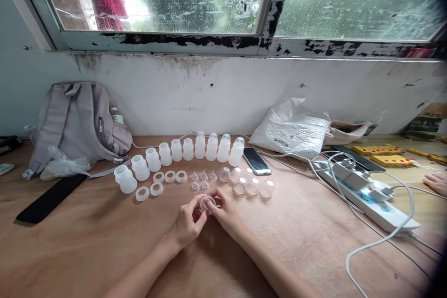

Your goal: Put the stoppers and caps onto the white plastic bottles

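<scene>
My left hand (pixel 188 222) and my right hand (pixel 222 206) come together low over the table, both closed on a small translucent bottle collar ring (pixel 208 202). Whether a teat sits inside the ring is hard to make out. Just beyond my fingers are several clear bottle teats (pixel 203 177). Loose collar rings (pixel 156 190) lie to their left, and clear domed caps (pixel 252 188) stand to their right. Behind these, frosted baby bottles form an arc: open-necked bottles (pixel 153 160) on the left, capped bottles (pixel 212 148) on the right.
A phone (pixel 257 161) lies right of the bottles, before a white plastic bag (pixel 291 128). Farther right, a power strip (pixel 366 200) trails looping cables. A grey backpack (pixel 78 121) and black strip (pixel 50 199) are left. Another person's hand (pixel 436 183) shows at the right edge.
</scene>
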Action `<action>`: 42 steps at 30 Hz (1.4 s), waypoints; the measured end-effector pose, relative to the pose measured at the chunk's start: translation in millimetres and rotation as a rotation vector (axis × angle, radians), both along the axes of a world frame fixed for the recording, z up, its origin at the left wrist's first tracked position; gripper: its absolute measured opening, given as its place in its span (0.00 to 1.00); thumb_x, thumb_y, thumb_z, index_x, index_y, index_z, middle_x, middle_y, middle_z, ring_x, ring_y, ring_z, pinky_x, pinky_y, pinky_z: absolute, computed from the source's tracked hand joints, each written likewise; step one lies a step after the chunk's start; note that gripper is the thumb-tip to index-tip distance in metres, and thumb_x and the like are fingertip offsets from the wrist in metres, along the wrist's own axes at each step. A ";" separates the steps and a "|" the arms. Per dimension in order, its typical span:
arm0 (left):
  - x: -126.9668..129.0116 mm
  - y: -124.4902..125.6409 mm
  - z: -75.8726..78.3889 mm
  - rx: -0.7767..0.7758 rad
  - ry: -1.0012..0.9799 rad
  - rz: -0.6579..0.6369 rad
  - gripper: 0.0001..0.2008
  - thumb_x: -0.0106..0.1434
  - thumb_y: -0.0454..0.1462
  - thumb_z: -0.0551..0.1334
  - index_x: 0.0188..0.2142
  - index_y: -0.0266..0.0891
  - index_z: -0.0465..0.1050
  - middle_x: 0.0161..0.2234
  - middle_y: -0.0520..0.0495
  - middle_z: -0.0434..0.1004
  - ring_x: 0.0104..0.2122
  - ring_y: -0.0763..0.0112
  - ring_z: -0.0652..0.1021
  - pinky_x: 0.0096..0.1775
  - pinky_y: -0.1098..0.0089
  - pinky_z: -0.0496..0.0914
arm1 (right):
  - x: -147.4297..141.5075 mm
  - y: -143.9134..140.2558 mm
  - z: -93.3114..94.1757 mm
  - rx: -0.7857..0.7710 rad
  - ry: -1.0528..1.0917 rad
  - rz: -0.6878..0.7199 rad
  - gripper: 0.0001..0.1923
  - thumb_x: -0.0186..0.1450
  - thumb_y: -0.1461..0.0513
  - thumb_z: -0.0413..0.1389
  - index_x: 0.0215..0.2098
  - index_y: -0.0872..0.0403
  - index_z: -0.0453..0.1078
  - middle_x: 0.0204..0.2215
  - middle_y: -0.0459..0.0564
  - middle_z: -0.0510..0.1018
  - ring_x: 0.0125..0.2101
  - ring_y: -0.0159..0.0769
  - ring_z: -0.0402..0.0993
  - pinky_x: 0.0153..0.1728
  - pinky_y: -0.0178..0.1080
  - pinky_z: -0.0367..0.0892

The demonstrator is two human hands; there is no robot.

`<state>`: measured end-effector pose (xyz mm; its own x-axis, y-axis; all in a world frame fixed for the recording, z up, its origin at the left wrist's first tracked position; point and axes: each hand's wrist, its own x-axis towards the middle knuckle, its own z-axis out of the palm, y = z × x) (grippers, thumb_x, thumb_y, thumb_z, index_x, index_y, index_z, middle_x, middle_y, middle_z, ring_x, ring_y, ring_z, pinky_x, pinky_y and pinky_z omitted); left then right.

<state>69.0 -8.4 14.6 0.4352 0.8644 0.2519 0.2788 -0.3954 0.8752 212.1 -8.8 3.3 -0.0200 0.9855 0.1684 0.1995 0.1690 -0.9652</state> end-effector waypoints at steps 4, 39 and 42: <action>0.5 0.9 -1.5 -0.054 -0.040 0.015 0.18 0.58 0.38 0.54 0.48 0.38 0.64 0.33 0.47 0.75 0.28 0.72 0.75 0.31 0.73 0.69 | 0.5 -0.7 1.1 -0.024 0.024 0.009 0.12 0.58 0.54 0.52 0.26 0.53 0.59 0.21 0.42 0.65 0.21 0.27 0.63 0.19 0.30 0.61; -1.5 3.0 -8.6 0.242 0.285 0.113 0.15 0.53 0.32 0.54 0.40 0.41 0.68 0.25 0.53 0.74 0.21 0.76 0.71 0.28 0.76 0.66 | 2.1 3.3 -3.4 0.007 -0.284 0.017 0.07 0.48 0.69 0.48 0.21 0.53 0.54 0.17 0.39 0.62 0.20 0.26 0.57 0.20 0.29 0.52; -1.6 1.8 -8.6 0.262 0.318 0.121 0.14 0.53 0.32 0.53 0.40 0.41 0.68 0.24 0.53 0.74 0.21 0.75 0.72 0.28 0.75 0.65 | 1.6 3.0 -1.9 -0.001 -0.299 0.016 0.07 0.48 0.69 0.48 0.21 0.53 0.54 0.17 0.39 0.62 0.20 0.26 0.57 0.20 0.29 0.52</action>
<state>67.4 -6.6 6.0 0.4260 0.8387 0.3392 0.5766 -0.5406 0.6126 213.7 -5.8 1.4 -0.0845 0.9848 0.1520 0.4721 0.1739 -0.8642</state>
